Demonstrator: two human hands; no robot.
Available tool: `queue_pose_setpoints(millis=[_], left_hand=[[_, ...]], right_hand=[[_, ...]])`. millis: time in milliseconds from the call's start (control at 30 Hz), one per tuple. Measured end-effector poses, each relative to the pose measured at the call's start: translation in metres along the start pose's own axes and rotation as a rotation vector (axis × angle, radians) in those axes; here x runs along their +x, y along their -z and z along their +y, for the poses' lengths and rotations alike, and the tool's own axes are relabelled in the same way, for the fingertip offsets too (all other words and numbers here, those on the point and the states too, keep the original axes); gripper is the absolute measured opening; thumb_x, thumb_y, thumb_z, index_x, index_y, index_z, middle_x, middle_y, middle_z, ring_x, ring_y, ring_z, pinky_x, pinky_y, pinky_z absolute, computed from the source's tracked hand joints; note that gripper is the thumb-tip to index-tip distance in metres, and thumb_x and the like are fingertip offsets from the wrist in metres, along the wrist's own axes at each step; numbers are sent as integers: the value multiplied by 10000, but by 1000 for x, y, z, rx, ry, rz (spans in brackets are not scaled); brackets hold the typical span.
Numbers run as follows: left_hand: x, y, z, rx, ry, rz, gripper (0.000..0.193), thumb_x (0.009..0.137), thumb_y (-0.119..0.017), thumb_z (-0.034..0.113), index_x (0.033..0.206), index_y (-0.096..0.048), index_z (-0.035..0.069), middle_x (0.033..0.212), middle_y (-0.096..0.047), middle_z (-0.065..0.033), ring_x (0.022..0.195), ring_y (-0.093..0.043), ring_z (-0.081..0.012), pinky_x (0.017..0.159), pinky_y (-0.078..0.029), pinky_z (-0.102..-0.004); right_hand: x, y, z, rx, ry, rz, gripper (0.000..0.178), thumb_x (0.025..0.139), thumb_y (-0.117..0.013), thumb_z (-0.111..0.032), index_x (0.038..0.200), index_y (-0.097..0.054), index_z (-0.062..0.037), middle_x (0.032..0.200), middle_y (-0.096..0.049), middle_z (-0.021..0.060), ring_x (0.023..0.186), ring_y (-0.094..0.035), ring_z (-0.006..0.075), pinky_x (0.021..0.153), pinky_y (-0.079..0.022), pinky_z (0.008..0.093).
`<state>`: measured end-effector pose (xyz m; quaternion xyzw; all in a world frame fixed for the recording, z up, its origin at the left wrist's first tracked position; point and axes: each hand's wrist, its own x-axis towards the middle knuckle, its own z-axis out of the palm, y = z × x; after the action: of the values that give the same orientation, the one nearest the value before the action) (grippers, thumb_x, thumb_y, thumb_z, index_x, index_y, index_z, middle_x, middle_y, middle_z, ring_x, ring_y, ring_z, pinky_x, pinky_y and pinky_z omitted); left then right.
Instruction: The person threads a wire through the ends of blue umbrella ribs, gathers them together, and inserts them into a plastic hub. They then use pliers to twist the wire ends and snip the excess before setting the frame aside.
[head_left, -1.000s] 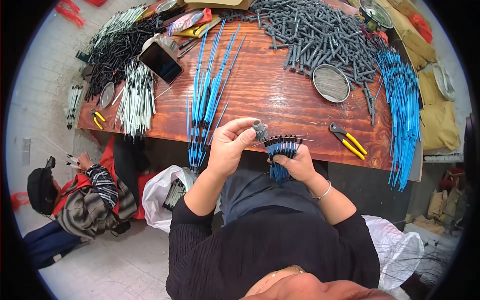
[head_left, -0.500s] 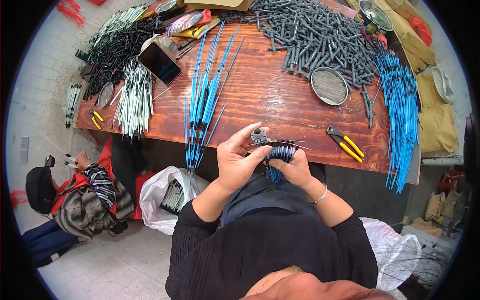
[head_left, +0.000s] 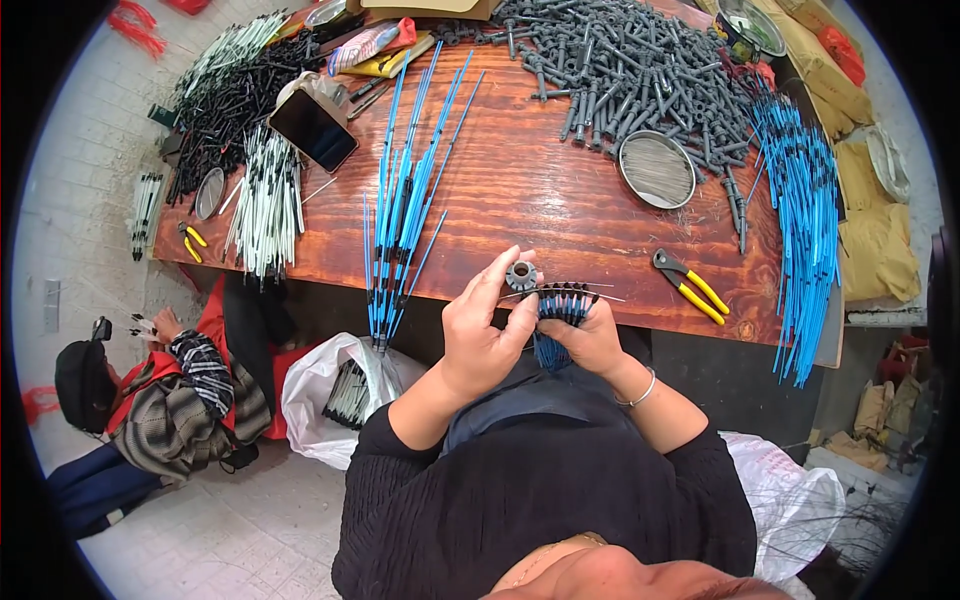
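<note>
Just beyond the table's front edge, both hands meet in front of me. My left hand (head_left: 478, 330) is closed around a grey ridged plastic piece (head_left: 521, 276), whose round hole faces up. Its thumb touches the near side of a fan of blue rods with black tips (head_left: 556, 345). My right hand (head_left: 590, 338) grips this fan from the right, with the thumb across it. Thin metal wires (head_left: 602, 296) run crosswise through the black tips and stick out to the right. The lower part of the grey piece is hidden by my left fingers.
Yellow-handled cutters (head_left: 692, 287) and a round tin of thin wires (head_left: 657, 171) lie on the right. Grey plastic parts (head_left: 640, 80) heap up behind. Blue rods (head_left: 808, 240) overhang the right edge, more (head_left: 402, 210) the front. A phone (head_left: 315, 130) leans left; a person (head_left: 175, 400) sits beyond.
My left hand has tilted slightly, and the grey piece now shows more of its hole and ridged rim. My right hand keeps its grip with little movement.
</note>
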<state>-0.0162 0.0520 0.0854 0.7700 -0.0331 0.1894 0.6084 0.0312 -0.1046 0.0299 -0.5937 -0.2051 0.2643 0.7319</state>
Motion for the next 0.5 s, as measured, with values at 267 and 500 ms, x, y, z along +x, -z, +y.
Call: queue_pose_setpoints(millis=[267, 500], left_hand=[[3, 6, -7, 96, -102, 11, 476, 788, -652, 18, 1219, -468, -61, 1069, -569, -143, 912, -591, -181, 726, -500, -265], [6, 10, -6, 204, -207, 65, 555, 590, -821, 127, 1078, -595, -8, 860, -600, -109, 719, -589, -178, 649, -484, -258]], right_hand=[[2, 0, -2, -22, 12, 7, 203, 811, -633, -52, 1009, -649, -10, 883, -651, 5, 784, -561, 58, 703, -466, 229], [1, 2, 9, -11, 44, 4, 173, 828, -631, -115, 963, -656, -10, 781, -631, -10, 708, -542, 49, 637, -456, 227]])
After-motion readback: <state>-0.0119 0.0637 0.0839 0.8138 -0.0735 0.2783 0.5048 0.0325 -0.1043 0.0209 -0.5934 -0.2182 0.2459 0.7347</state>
